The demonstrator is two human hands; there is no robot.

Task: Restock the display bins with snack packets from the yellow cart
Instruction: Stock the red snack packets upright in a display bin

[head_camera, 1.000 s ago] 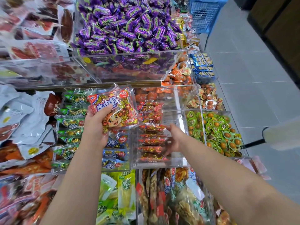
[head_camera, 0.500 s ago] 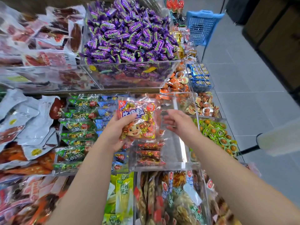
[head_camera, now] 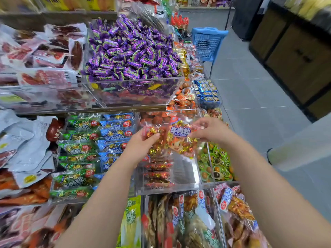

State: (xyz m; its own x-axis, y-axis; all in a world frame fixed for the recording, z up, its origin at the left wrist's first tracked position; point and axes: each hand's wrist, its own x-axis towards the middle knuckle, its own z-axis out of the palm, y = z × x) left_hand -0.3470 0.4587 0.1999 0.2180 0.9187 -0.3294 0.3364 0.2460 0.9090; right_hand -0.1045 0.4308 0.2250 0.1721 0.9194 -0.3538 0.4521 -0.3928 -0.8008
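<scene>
Over bin point(head_camera: 186, 173), packet point(head_camera: 162, 140) in left grip point(head_camera: 141, 143)

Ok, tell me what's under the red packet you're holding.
A clear bin: red packets stacked on its left side, bare floor on the right. The held packet covers its far end.

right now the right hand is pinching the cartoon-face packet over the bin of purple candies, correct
No. The head view shows the right hand pinching the cartoon-face packet over the clear bin of red packets; the purple candies sit on the tier behind.
</scene>
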